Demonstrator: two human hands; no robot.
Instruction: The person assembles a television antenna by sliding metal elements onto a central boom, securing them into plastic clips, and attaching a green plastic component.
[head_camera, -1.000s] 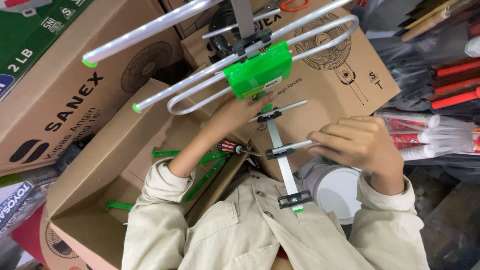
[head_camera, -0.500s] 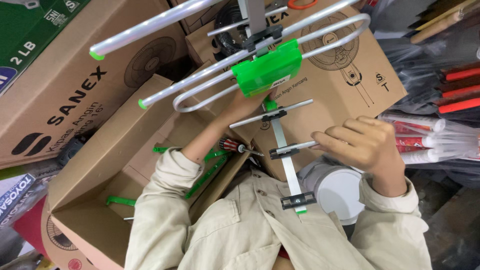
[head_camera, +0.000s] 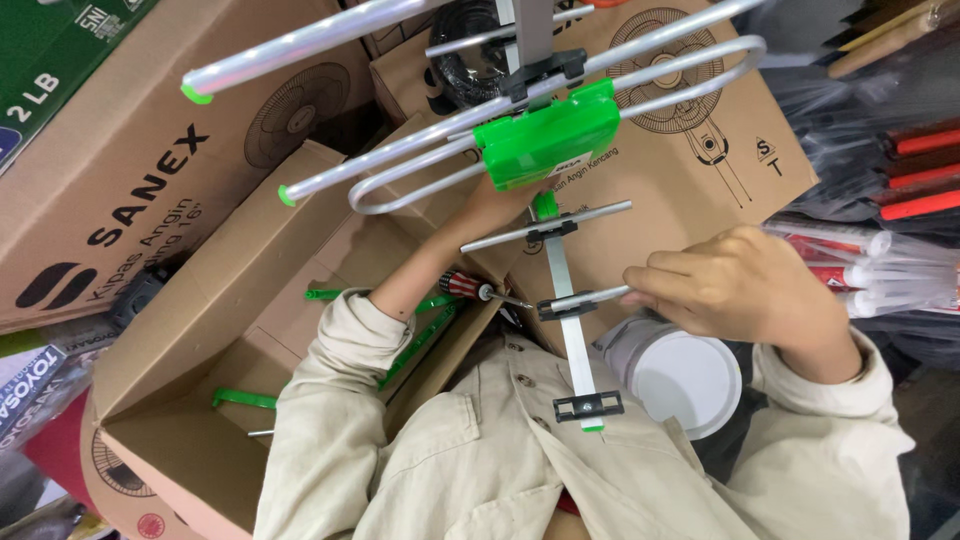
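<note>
Head view: your left hand (head_camera: 495, 205) grips the antenna (head_camera: 560, 270) just under its green box (head_camera: 545, 140); right hand (head_camera: 735, 290) pinches a rod (head_camera: 590, 297) below that box.

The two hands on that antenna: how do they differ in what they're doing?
The left hand reaches up under the green block and holds the antenna's spine there, mostly hidden; the right hand is in full view, lower down. The left takes the spine, while the right pinches the end of a short cross rod in its fingers. The left arm is stretched out; the right is bent close. Both wear beige sleeves and hold the same antenna.
</note>
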